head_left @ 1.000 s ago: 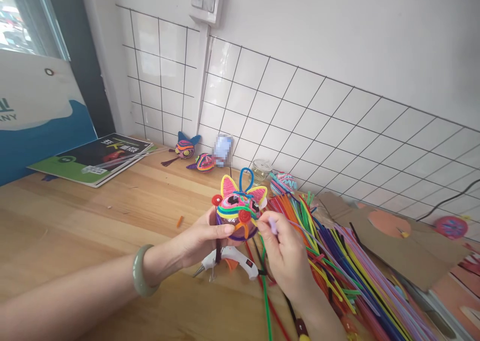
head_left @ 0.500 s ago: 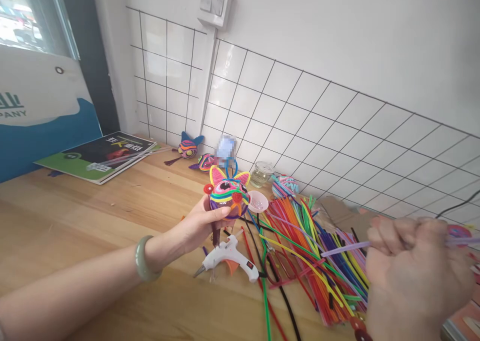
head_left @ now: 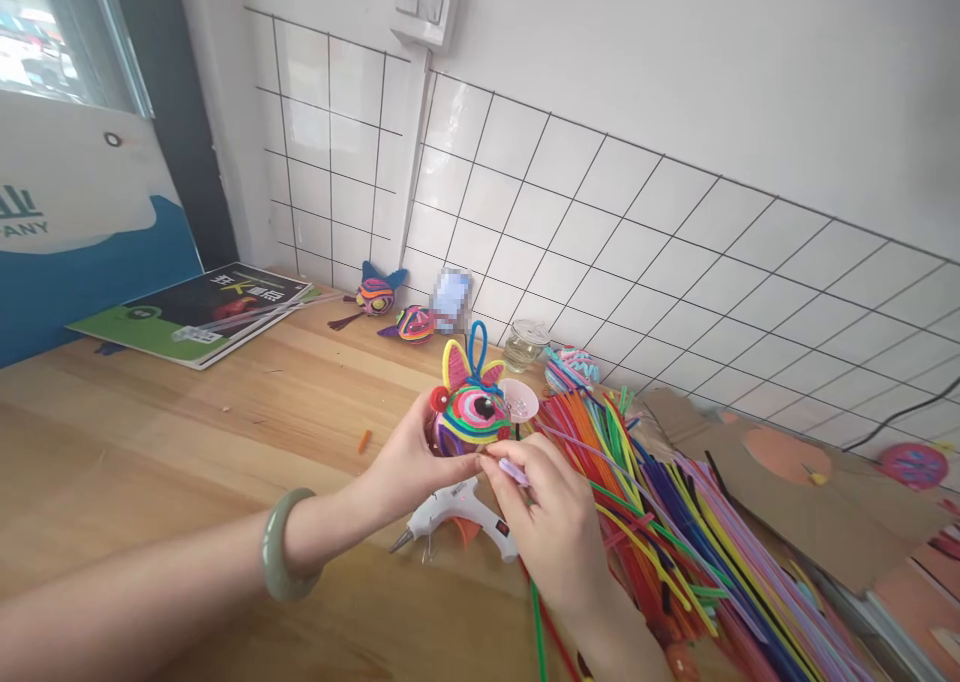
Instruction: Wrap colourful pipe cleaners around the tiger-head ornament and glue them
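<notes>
My left hand [head_left: 405, 462], with a pale green bangle [head_left: 276, 552] on the wrist, is closed around a round ornament [head_left: 471, 414] with an animal face. The ornament is wound in coloured pipe cleaners and has pink ears edged in yellow, one visible eye and a blue loop on top. My right hand [head_left: 551, 507] pinches a lilac pipe cleaner [head_left: 514, 471] against the ornament's lower front, where the fingertips of both hands meet. The ornament's underside is hidden by my fingers. Just below my hands lies a white glue gun [head_left: 454, 505], partly covered.
A large heap of coloured pipe cleaners [head_left: 675, 522] spreads to the right, beside flat cardboard [head_left: 817, 527]. Behind the ornament stand a pink dish [head_left: 520, 403], a glass jar [head_left: 525, 344] and a pastel ball [head_left: 571, 368]. Two similar ornaments [head_left: 377, 294] and a booklet [head_left: 202, 312] lie further left.
My right hand has come in from the far right to the ornament with the lilac pipe cleaner. My left hand has turned the ornament, so its face now points more to the right.
</notes>
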`<state>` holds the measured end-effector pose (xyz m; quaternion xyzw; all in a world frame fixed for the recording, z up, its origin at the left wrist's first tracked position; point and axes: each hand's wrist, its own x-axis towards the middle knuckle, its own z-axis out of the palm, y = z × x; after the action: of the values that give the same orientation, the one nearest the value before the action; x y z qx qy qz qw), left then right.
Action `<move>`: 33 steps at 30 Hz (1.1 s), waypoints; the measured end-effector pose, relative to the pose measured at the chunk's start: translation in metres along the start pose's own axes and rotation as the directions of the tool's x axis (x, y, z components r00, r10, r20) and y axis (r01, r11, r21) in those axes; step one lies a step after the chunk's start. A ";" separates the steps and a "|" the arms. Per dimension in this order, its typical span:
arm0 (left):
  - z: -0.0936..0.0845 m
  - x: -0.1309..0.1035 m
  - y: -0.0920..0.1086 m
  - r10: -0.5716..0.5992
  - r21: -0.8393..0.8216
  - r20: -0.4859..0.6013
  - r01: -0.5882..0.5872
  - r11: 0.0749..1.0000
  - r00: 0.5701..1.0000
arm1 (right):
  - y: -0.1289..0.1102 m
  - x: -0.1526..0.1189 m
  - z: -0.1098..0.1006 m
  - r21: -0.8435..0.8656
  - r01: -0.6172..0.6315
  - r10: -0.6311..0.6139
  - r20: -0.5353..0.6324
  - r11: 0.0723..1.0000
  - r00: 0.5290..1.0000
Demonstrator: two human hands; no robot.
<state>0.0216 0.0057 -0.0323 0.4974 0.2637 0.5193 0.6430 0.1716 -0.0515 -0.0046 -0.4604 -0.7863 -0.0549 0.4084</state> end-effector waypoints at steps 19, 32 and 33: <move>0.000 -0.003 -0.003 0.013 0.027 0.037 -0.014 1.000 0.999 | 0.006 0.000 -0.002 0.072 -0.134 0.140 -0.085 0.988 0.986; -0.001 0.001 0.005 -0.053 0.013 0.028 0.052 0.999 0.998 | 0.007 0.007 -0.019 0.089 -0.266 0.272 -0.061 0.960 0.961; -0.003 0.003 0.007 -0.064 0.021 0.014 0.064 0.998 0.998 | 0.011 0.008 -0.026 0.104 -0.313 0.323 -0.091 0.944 0.942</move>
<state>0.0174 0.0096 -0.0263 0.4990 0.2801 0.4922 0.6560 0.1933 -0.0521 0.0151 -0.5593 -0.6801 0.0219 0.4734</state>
